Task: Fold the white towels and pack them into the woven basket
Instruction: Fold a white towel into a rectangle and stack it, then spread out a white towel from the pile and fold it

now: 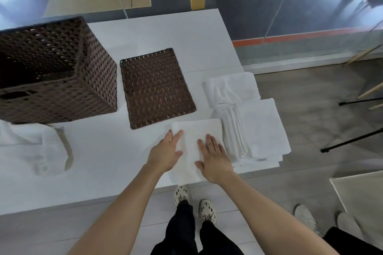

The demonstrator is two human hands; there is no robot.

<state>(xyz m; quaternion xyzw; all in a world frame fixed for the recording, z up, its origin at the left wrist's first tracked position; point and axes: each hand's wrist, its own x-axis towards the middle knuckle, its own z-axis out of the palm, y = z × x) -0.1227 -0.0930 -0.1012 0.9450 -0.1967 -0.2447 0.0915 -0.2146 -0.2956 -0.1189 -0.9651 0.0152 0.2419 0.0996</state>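
While the left hand (165, 152) and right hand (215, 161) both lie flat, fingers straight, gripping nothing, on 1 folded white towel (204, 128) at the table (116, 163) near edge, the woven basket (93, 89) stands open-topped far left, its lid (157, 87) flat between, towel stack (263, 130) just right.

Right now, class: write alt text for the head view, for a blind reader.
The left hand and right hand rest flat on a folded white towel at the near edge of a white table. Beyond lie a flat brown woven panel and an open brown woven basket; more white towels are stacked at right.
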